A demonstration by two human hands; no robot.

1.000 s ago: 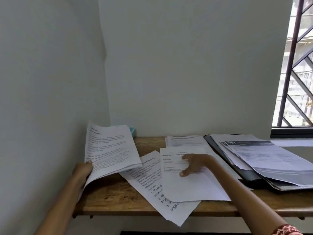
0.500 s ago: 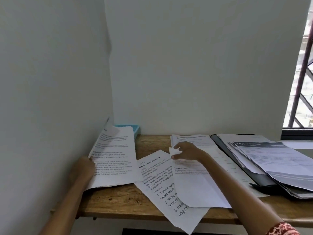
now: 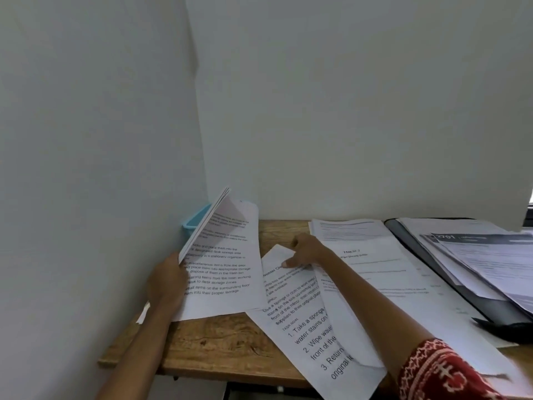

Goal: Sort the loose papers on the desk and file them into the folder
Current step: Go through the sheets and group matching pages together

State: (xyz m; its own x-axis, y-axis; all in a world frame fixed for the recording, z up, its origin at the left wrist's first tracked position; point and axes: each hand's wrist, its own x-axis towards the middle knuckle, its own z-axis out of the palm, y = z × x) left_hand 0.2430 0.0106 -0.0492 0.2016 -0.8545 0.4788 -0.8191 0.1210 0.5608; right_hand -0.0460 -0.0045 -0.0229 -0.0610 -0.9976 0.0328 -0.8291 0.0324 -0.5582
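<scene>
Fingers: left hand (image 3: 167, 281) grips sheaf (image 3: 222, 255); right hand (image 3: 302, 251) pinches "Take a sponge" sheet (image 3: 305, 321)

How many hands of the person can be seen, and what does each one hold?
2. The left hand grips a stack of printed sheets near the left wall. The right hand pinches the top of a tilted sheet at the desk's middle.

White papers (image 3: 222, 272) with black print all over a brown wood-grain desk (image 3: 219, 342). Folder (image 3: 450, 272) is black, little tray (image 3: 194, 219) is light blue. Sleeve (image 3: 441, 373) is red with a white pattern.
</scene>
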